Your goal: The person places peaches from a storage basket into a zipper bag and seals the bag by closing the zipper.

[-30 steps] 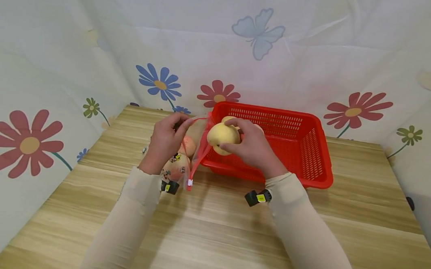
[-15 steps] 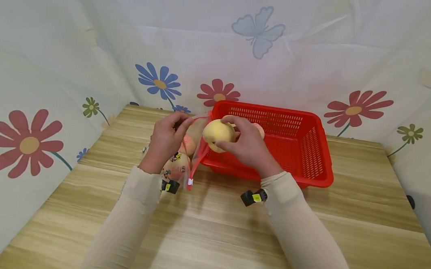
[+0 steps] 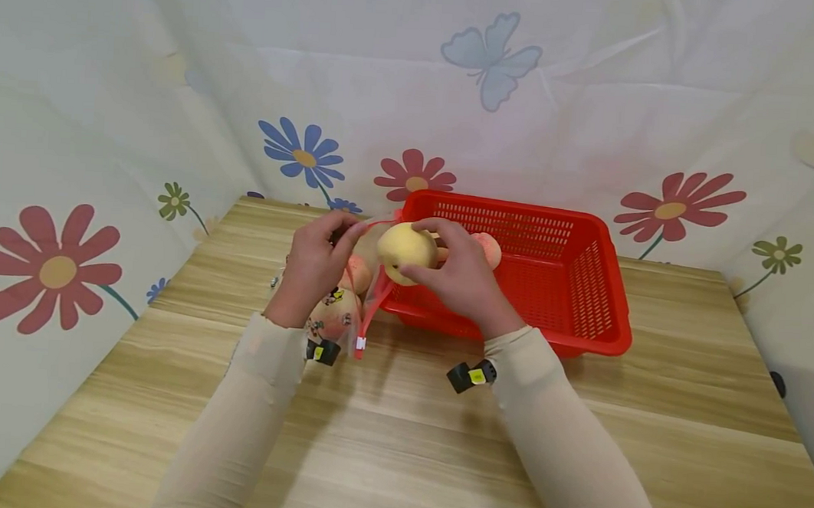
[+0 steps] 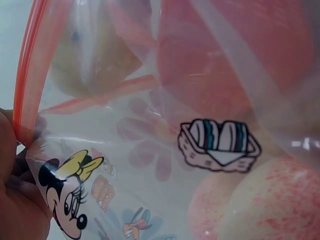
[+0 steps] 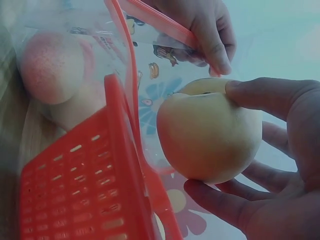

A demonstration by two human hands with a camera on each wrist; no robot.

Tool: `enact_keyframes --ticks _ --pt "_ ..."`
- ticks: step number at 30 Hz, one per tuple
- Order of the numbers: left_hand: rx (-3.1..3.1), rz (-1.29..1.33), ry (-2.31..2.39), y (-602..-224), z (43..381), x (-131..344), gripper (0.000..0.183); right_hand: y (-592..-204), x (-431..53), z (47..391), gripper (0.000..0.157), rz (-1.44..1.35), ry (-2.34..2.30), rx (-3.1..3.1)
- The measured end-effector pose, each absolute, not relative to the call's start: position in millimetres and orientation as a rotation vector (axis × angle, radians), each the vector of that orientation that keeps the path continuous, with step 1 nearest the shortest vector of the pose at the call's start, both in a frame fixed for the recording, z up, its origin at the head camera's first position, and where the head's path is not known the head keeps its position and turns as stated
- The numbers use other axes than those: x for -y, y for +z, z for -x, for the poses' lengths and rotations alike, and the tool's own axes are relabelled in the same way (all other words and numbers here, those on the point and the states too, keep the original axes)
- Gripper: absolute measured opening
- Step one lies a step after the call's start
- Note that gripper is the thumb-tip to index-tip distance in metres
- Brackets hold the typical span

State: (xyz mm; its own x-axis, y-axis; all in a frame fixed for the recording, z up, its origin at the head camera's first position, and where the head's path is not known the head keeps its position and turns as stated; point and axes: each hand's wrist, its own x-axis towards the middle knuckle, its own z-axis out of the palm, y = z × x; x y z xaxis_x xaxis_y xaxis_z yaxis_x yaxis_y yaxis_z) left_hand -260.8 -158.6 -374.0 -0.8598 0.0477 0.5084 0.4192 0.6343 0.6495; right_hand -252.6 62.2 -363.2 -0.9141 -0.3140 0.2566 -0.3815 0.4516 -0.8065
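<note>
Both forearms (image 3: 222,421) reach forward, pale sleeves (image 3: 570,439) ending near the wrists (image 3: 502,314). The left hand (image 3: 314,263) pinches; the right hand (image 3: 466,274) grips, thumb (image 5: 265,95) and fingers (image 5: 220,202) curved apart.

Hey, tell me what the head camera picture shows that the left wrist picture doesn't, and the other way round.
Only the head view: the pale blue butterfly on the backdrop, both beige sleeves and the bag's white zip slider.

Only the left wrist view: a printed sandwich basket large enough to make out; the head view's prints are too small to tell.

Both: the left hand holding the clear bag, pink fruits inside it, and the yellow fruit.
</note>
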Motion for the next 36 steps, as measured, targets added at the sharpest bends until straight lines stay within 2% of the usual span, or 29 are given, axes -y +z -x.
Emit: enact_keyframes --ticks 36 --pt "2.381 0.393 -1.042 -371 263 162 0.023 -376 -37 255 0.059 -0.624 1.407 2.643"
